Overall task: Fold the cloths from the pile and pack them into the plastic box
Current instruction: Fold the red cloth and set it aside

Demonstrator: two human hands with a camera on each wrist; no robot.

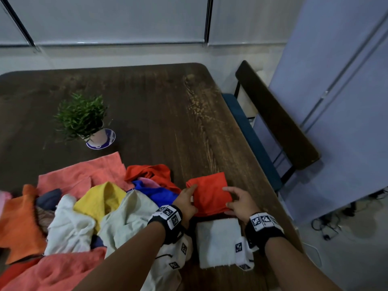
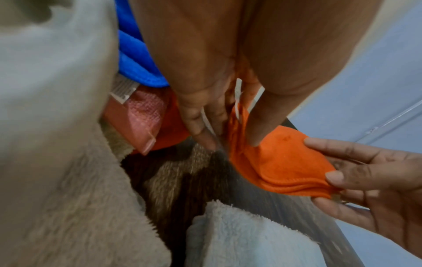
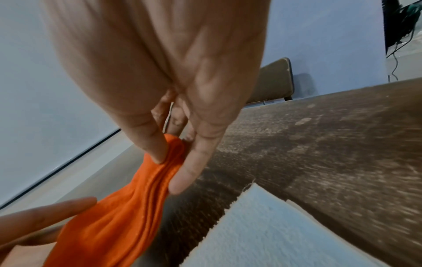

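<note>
A folded orange cloth (image 1: 210, 194) (image 2: 278, 162) (image 3: 109, 213) is held between both hands just over the table's right side. My left hand (image 1: 194, 198) (image 2: 230, 142) pinches its left edge, thumb on top. My right hand (image 1: 227, 198) (image 3: 171, 171) pinches the stacked layers at its right edge. A folded white cloth (image 1: 218, 240) (image 2: 239, 238) (image 3: 274, 225) lies flat on the table just nearer to me. The pile of loose cloths (image 1: 84, 206) spreads to the left: orange, yellow, blue, salmon and cream. No plastic box shows in any view.
A potted plant (image 1: 84, 118) on a saucer stands at the middle left of the dark wooden table (image 1: 157, 101). A chair (image 1: 273, 122) is pushed against the table's right edge. Cables lie on the floor (image 1: 327, 227) at the right.
</note>
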